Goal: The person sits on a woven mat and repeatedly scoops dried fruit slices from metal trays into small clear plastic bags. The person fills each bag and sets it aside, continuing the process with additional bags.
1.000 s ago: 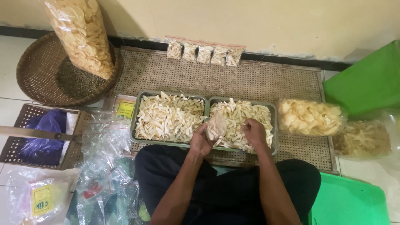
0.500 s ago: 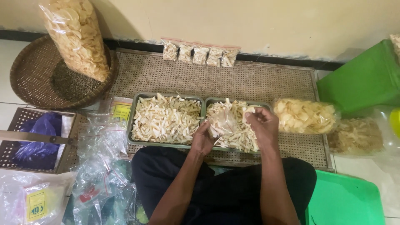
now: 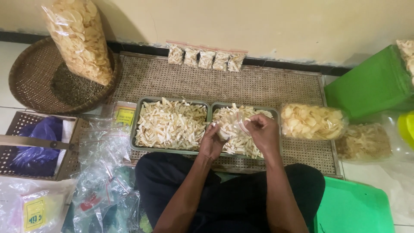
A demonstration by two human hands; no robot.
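- I see the left hand (image 3: 211, 144) and right hand (image 3: 262, 133) pinching 1 small clear bag (image 3: 233, 126) of chips, fingers closed on it.
- Bag hovers over the right tray (image 3: 276, 113), at 12 o'clock from my lap; its contents blur together.

Two trays (image 3: 171, 149) sit side by side on the mat (image 3: 267, 86) at centre. Five small packets (image 3: 205, 58) line the wall at twelve o'clock. A basket (image 3: 30, 86) holding a tall bag (image 3: 79, 41) lies at ten o'clock; a bag of chips (image 3: 312, 121) at three.
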